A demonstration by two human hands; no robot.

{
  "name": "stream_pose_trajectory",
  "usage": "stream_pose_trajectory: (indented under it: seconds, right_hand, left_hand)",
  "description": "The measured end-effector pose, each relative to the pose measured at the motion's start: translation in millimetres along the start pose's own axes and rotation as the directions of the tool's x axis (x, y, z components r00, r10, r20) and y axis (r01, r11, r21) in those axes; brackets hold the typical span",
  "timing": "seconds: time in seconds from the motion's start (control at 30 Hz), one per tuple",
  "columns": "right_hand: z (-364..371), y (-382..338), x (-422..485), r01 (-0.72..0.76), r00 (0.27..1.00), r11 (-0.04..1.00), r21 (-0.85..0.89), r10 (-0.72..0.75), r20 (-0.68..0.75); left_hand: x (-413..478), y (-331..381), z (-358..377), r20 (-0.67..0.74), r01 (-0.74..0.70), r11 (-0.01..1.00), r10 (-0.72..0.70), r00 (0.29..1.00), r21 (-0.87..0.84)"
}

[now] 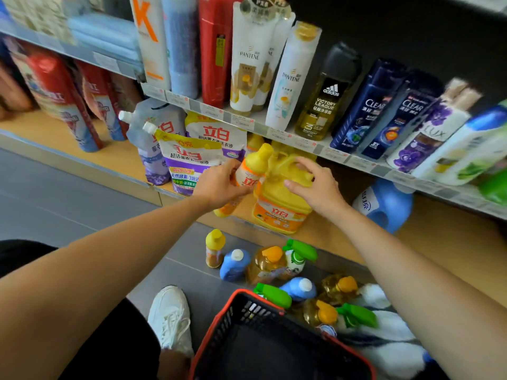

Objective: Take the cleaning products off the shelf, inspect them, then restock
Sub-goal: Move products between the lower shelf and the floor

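While the person crouches at the bottom shelf (444, 242), the head view shows the left hand (219, 185) wrapped round a small yellow-capped bottle (253, 167), held tilted just above the shelf board. The right hand (315, 185) curls fingers and thumb over the handle of a large yellow detergent jug (279, 207) standing on that shelf, touching the bottle. Refill pouches (189, 157) stand beside them. More bottles (263, 264) crowd the floor by a red-rimmed basket (233, 305).
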State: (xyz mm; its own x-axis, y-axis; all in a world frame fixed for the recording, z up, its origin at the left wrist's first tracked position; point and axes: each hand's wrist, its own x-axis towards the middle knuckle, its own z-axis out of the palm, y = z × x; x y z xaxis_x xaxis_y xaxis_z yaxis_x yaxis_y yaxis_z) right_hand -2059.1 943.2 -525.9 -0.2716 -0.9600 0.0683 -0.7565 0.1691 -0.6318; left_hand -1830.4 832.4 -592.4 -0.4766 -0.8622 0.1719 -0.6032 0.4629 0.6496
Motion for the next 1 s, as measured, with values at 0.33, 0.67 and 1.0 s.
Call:
stream_pose_trajectory:
  seconds: [0.33,0.67,1.0]
  right_hand:
    - [-22,-18,-106,0.13,0.991,0.942,0.308,-0.137,0.001]
    - [-49,10,-157,0.097,0.994,0.842,0.531,-0.113,-0.001]
    - [-78,32,-158,0.125,0.974,0.813,0.569,-0.209,0.084]
  left_hand:
    - [-85,74,-38,0.147,-0.456,0.837,0.431,0.89,0.302]
    - [-136,111,8,0.323,-0.214,0.938,0.298,0.898,-0.271]
    - [-123,118,23,0.618,0.294,0.721,0.231,0.752,-0.627]
